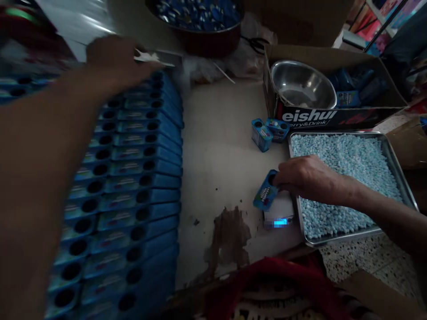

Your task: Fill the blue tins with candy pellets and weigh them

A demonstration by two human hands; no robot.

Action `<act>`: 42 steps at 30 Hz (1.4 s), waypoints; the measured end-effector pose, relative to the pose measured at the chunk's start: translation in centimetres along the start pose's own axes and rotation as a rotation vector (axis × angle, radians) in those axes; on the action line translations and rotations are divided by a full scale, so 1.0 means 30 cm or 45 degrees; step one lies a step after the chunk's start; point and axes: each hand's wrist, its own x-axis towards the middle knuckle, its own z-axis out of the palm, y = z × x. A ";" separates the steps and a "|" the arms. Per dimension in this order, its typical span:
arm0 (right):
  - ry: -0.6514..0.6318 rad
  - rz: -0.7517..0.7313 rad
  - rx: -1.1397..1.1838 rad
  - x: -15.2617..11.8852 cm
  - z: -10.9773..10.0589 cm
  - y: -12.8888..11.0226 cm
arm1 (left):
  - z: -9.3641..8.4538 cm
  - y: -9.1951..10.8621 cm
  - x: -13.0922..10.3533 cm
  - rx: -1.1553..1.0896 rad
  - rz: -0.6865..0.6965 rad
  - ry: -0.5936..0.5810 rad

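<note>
1 blue container (266,192) pinched in right hand (302,175) — tray (343,238) close, probably for easy reach — can't tell left hand's (113,62) grip.

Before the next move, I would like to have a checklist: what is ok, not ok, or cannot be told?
1. Right hand free: not ok; holds a small blue oblong container.
2. Left hand grip: cannot tell; blurred.
3. Rectangular silver metal tray stocked: ok; pale-blue pellets cover it.
4. Blue containers in rows lined up: ok.
5. Reading on the lit blue display: cannot tell; not legible.
</note>
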 end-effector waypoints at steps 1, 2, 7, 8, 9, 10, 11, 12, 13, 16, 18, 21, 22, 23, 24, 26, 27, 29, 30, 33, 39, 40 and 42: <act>-0.011 0.021 -0.007 -0.025 0.022 0.006 | 0.010 0.046 -0.050 0.015 0.023 0.017; -0.017 0.053 -0.020 -0.045 0.045 0.011 | 0.008 0.082 -0.087 0.035 0.041 0.036; 0.008 0.274 -0.045 -0.105 0.187 0.006 | -0.075 0.155 -0.172 0.224 0.270 -0.101; 0.035 0.304 -0.026 -0.115 0.216 0.004 | -0.078 0.164 -0.198 0.285 0.345 -0.169; 0.067 0.327 -0.003 -0.127 0.242 0.004 | -0.070 0.176 -0.234 0.339 0.414 -0.226; 0.101 0.333 0.028 -0.140 0.262 0.005 | -0.051 0.191 -0.281 0.378 0.470 -0.260; 0.138 0.330 0.070 -0.157 0.277 0.010 | -0.024 0.209 -0.337 0.396 0.506 -0.265; 0.178 0.321 0.123 -0.176 0.286 0.020 | 0.008 0.227 -0.399 0.391 0.529 -0.250; 0.227 0.314 0.185 -0.199 0.289 0.035 | 0.043 0.246 -0.464 0.373 0.539 -0.219; 0.439 0.354 0.282 -0.284 0.286 0.112 | 0.144 0.283 -0.639 0.334 0.532 -0.130; 0.518 0.399 0.168 -0.351 0.302 0.179 | 0.203 0.290 -0.716 0.270 0.501 -0.116; 0.389 0.353 -0.024 -0.450 0.380 0.257 | 0.282 0.293 -0.764 0.121 0.427 -0.169; 0.326 0.315 -0.059 -0.478 0.414 0.272 | 0.303 0.298 -0.766 0.088 0.404 -0.185; 0.276 0.273 -0.093 -0.503 0.447 0.280 | 0.319 0.306 -0.764 0.067 0.386 -0.198; 0.245 0.240 -0.140 -0.522 0.478 0.285 | 0.330 0.317 -0.759 0.056 0.375 -0.209; 0.208 0.221 -0.262 -0.545 0.522 0.289 | 0.335 0.352 -0.745 0.045 0.373 -0.218; 0.191 0.237 -0.321 -0.549 0.534 0.291 | 0.333 0.375 -0.738 0.042 0.369 -0.205; 0.161 0.300 -0.389 -0.544 0.543 0.301 | 0.333 0.435 -0.731 0.036 0.331 -0.156; 0.152 0.334 -0.389 -0.537 0.542 0.309 | 0.341 0.472 -0.732 0.013 0.299 -0.124; 0.249 0.511 -0.234 -0.514 0.528 0.341 | 0.421 0.612 -0.742 -0.243 0.170 -0.052; 1.009 0.915 0.832 -0.467 0.471 0.369 | 0.712 0.935 -0.661 -1.242 -0.308 -0.369; 1.090 0.903 0.987 -0.461 0.469 0.358 | 0.749 0.975 -0.638 -1.404 -0.376 -0.464; 1.169 0.837 1.155 -0.449 0.478 0.335 | 0.798 1.032 -0.594 -1.610 -0.499 -0.555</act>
